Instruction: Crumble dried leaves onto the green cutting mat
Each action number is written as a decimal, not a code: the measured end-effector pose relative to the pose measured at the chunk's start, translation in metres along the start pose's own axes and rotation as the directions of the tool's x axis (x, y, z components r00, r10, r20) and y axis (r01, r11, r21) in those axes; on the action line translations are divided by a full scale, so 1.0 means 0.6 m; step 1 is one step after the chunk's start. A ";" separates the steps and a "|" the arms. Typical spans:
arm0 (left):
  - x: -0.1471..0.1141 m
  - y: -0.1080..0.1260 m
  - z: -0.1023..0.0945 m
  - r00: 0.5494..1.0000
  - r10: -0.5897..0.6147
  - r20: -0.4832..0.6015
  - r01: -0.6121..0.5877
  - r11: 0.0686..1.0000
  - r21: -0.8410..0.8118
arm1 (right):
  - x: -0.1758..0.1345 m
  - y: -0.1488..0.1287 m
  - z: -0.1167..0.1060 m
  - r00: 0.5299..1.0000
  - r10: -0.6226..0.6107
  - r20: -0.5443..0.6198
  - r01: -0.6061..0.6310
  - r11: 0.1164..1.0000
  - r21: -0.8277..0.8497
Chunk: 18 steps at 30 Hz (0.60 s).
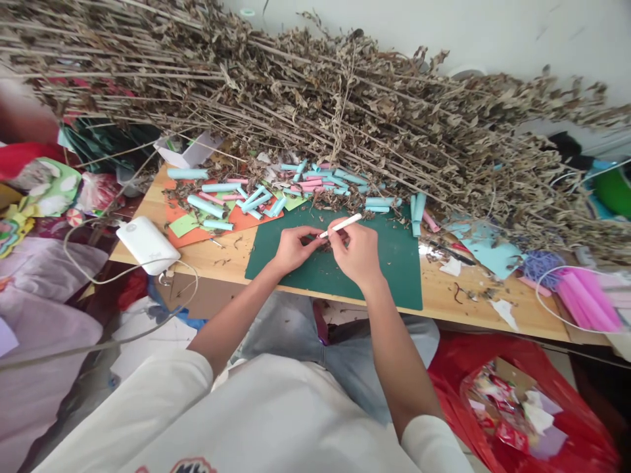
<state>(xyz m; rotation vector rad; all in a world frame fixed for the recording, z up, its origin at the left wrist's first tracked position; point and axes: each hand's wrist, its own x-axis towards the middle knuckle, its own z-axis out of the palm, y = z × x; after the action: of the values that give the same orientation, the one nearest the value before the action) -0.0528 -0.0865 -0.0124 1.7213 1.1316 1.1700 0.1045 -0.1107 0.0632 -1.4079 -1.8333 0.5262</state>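
Note:
My right hand (pixel 359 255) is closed round a slim white pen-like stick (pixel 348 222), which slants down to the left. Its lower tip reaches the fingers of my left hand (pixel 297 248). Those fingers are pinched together, and whatever lies between them is too small and covered to name; a bit of pink shows by the tip. Both hands are over a dark green cutting mat (pixel 394 279) strewn with brown leaf crumbs. Just beyond it lie several rolled blue paper tubes (pixel 206 206) and thinner pink paper rolls (pixel 310 184).
A big heap of dried leafy stalks (pixel 305 98) spans the back of the wooden table (pixel 522 315). At the left edge sits a white power bank (pixel 148 244) with a cable. Blue paper (pixel 493 249) and purple yarn (pixel 542 268) lie right. Below stands a red rubbish bag (pixel 453 368).

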 end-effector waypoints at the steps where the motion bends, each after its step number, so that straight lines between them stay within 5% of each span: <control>1: 0.000 0.000 0.000 1.000 0.000 -0.002 0.000 1.000 0.001 | -0.002 -0.001 -0.003 0.999 -0.009 -0.031 0.009 1.000 -0.009; 6: -0.001 0.002 0.001 1.000 -0.026 -0.008 0.026 1.000 0.012 | -0.018 0.002 -0.005 0.978 0.042 -0.203 -0.045 0.999 -0.010; 18: 0.000 0.006 0.000 1.000 -0.020 0.020 0.020 1.000 0.014 | -0.018 -0.006 0.008 0.976 0.033 -0.217 -0.032 0.999 0.009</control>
<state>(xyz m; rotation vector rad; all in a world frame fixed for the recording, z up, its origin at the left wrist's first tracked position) -0.0520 -0.0877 -0.0089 1.7247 1.1450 1.1330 0.0997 -0.1217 0.0596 -1.4337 -1.6359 0.3768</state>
